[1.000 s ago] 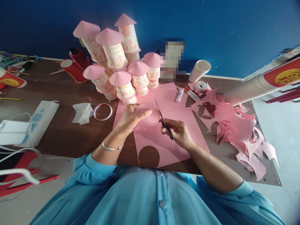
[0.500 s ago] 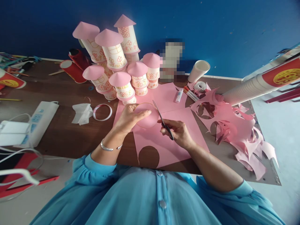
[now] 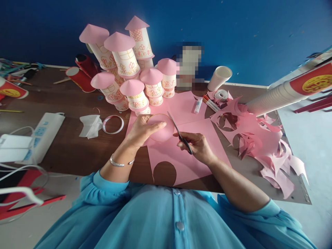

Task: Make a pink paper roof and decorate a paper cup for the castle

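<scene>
My left hand (image 3: pixel 141 130) pinches a round pink paper disc (image 3: pixel 161 132) by its left side, thumb on top and the other fingers hidden beneath. In my right hand (image 3: pixel 198 147) is a pair of scissors (image 3: pixel 178 132) with black handles, its blades pointing up and left along the disc's right edge. The blades look nearly together; whether they touch the paper I cannot tell. Below both hands lie large pink paper sheets (image 3: pixel 192 152), one with a round piece cut from its near edge. Beyond the disc stand several paper-cup towers (image 3: pixel 136 98) with pink cone roofs and drawn flowers.
Pink paper scraps (image 3: pixel 254 135) heap on the right, beside a long stack of cups (image 3: pixel 275 93). A glue stick (image 3: pixel 198 105), markers (image 3: pixel 211 103) and a white cup (image 3: pixel 220 77) lie or stand farther back. Leftward are a tape ring (image 3: pixel 113 124) and a power strip (image 3: pixel 45 136).
The disc and my left hand have shifted very slightly left. The scissors' tips have also moved a little to the left, still beside the disc's edge.
</scene>
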A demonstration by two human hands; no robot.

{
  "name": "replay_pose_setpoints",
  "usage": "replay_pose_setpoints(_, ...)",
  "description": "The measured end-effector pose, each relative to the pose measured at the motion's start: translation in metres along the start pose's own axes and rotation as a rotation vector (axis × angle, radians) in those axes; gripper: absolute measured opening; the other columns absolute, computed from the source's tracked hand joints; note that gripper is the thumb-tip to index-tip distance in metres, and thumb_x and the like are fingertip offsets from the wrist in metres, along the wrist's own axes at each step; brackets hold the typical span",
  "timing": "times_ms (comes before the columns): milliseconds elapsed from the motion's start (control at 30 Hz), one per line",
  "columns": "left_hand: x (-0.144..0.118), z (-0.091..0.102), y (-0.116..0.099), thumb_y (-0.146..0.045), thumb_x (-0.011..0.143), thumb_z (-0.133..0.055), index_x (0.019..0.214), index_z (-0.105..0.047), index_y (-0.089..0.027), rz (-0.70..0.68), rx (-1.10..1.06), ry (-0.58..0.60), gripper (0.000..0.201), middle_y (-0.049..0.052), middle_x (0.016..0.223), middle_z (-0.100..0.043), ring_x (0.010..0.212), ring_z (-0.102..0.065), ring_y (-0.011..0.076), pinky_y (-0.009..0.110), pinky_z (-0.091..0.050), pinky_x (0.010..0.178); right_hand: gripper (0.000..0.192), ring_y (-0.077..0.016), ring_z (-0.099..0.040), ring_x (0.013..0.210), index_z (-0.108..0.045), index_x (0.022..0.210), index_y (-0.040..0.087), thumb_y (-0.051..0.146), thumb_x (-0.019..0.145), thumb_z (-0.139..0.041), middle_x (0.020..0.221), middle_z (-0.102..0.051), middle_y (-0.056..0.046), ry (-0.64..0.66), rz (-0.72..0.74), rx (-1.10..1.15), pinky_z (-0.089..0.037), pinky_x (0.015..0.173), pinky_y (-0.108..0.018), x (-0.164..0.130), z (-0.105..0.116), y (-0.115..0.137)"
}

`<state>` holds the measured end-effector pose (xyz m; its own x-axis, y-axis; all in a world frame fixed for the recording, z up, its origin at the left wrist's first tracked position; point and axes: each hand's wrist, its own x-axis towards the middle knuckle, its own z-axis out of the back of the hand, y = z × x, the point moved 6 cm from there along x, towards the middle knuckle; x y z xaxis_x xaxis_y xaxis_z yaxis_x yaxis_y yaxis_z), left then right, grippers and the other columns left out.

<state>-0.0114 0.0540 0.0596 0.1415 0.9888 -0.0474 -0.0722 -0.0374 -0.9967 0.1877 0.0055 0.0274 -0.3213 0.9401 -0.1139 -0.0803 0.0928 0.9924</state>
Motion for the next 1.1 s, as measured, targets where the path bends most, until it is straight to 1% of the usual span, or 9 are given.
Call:
replay_pose_setpoints(133, 0.000, -0.002, 0.000, -0.036, 0.078, -0.083, 0.076, -0.074, -0.016, 0.000, -0.058, 0.042, 0.021, 0.002, 0.074, -0.069, 0.073, -0.065, 0.0182, 0.030, -0.052, 0.068, 0.047, -0.0118, -0.052, 0.059, -0.081, 0.107, 0.016, 0.053, 0.077, -0.086, 0.064, -0.058, 0.002, -0.014, -0.048, 0.052, -0.047, 0.058, -0.028, 0.000, 0.002, -0.002)
replay_pose_setpoints(267, 0.001, -0.001, 0.002, -0.039, 0.077, -0.085, 0.076, -0.073, -0.017, 0.032, -0.111, -0.008, 0.025, 0.002, 0.075, -0.069, 0.071, -0.063, 0.0175, 0.031, -0.055, 0.068, 0.045, -0.0117, -0.050, 0.058, -0.080, 0.107, 0.018, 0.053, 0.080, -0.083, 0.061, -0.056, 0.003, -0.051, -0.071, 0.139, -0.045, 0.057, -0.028, 0.001, 0.006, -0.005)
replay_pose_setpoints(367, 0.001, -0.002, 0.003, -0.039, 0.079, -0.083, 0.073, -0.071, -0.018, 0.045, -0.164, -0.025, 0.025, 0.001, 0.073, -0.067, 0.069, -0.062, 0.0172, 0.032, -0.057, 0.068, 0.047, -0.0124, -0.049, 0.060, -0.078, 0.109, 0.018, 0.057, 0.084, -0.079, 0.063, -0.059, 0.002, -0.081, -0.057, 0.225, -0.042, 0.058, -0.028, 0.002, 0.008, -0.008)
replay_pose_setpoints(600, 0.000, -0.001, 0.005, -0.042, 0.079, -0.082, 0.080, -0.072, -0.019, 0.056, -0.195, -0.062, 0.025, 0.001, 0.079, -0.070, 0.076, -0.067, 0.0197, 0.036, -0.062, 0.073, 0.052, -0.0139, -0.051, 0.064, -0.076, 0.112, 0.016, 0.062, 0.086, -0.076, 0.068, -0.063, 0.000, -0.029, -0.083, 0.225, -0.040, 0.057, -0.028, 0.003, 0.000, -0.016)
replay_pose_setpoints(667, 0.000, 0.000, 0.005, -0.041, 0.079, -0.082, 0.079, -0.071, -0.019, 0.047, -0.189, -0.072, 0.025, 0.001, 0.077, -0.069, 0.076, -0.067, 0.0199, 0.036, -0.061, 0.075, 0.053, -0.0139, -0.051, 0.064, -0.076, 0.111, 0.016, 0.062, 0.085, -0.076, 0.068, -0.063, 0.000, -0.035, -0.092, 0.227, -0.040, 0.057, -0.028, 0.004, -0.001, -0.016)
replay_pose_setpoints(767, 0.000, -0.001, 0.004, -0.040, 0.079, -0.082, 0.075, -0.069, -0.019, 0.048, -0.177, -0.064, 0.024, 0.001, 0.076, -0.069, 0.075, -0.068, 0.0201, 0.036, -0.061, 0.075, 0.052, -0.0144, -0.055, 0.065, -0.075, 0.112, 0.017, 0.058, 0.081, -0.081, 0.069, -0.066, 0.000, -0.089, -0.110, 0.257, -0.042, 0.059, -0.028, 0.005, 0.001, -0.018)
replay_pose_setpoints(900, 0.001, -0.003, 0.004, -0.044, 0.080, -0.079, 0.080, -0.071, -0.019, 0.044, -0.140, -0.046, 0.026, 0.003, 0.083, -0.073, 0.080, -0.069, 0.0214, 0.036, -0.060, 0.075, 0.051, -0.0156, -0.060, 0.070, -0.074, 0.111, 0.019, 0.052, 0.074, -0.086, 0.076, -0.071, -0.001, -0.168, -0.124, 0.328, -0.043, 0.060, -0.028, 0.007, 0.004, -0.022)
replay_pose_setpoints(1000, 0.001, -0.002, 0.006, -0.045, 0.080, -0.080, 0.078, -0.071, -0.019, 0.030, -0.114, -0.049, 0.028, 0.003, 0.080, -0.071, 0.077, -0.066, 0.0197, 0.032, -0.058, 0.072, 0.049, -0.0156, -0.061, 0.072, -0.074, 0.112, 0.020, 0.048, 0.073, -0.087, 0.079, -0.072, -0.002, -0.177, -0.122, 0.364, -0.043, 0.060, -0.027, 0.008, 0.004, -0.023)
replay_pose_setpoints(1100, 0.001, -0.003, 0.011, -0.045, 0.080, -0.081, 0.077, -0.072, -0.018, 0.037, -0.114, -0.024, 0.029, 0.002, 0.075, -0.069, 0.072, -0.063, 0.0172, 0.029, -0.054, 0.067, 0.048, -0.0153, -0.062, 0.075, -0.073, 0.112, 0.021, 0.044, 0.072, -0.088, 0.082, -0.073, -0.001, -0.184, -0.119, 0.385, -0.043, 0.062, -0.027, 0.008, 0.003, -0.024)
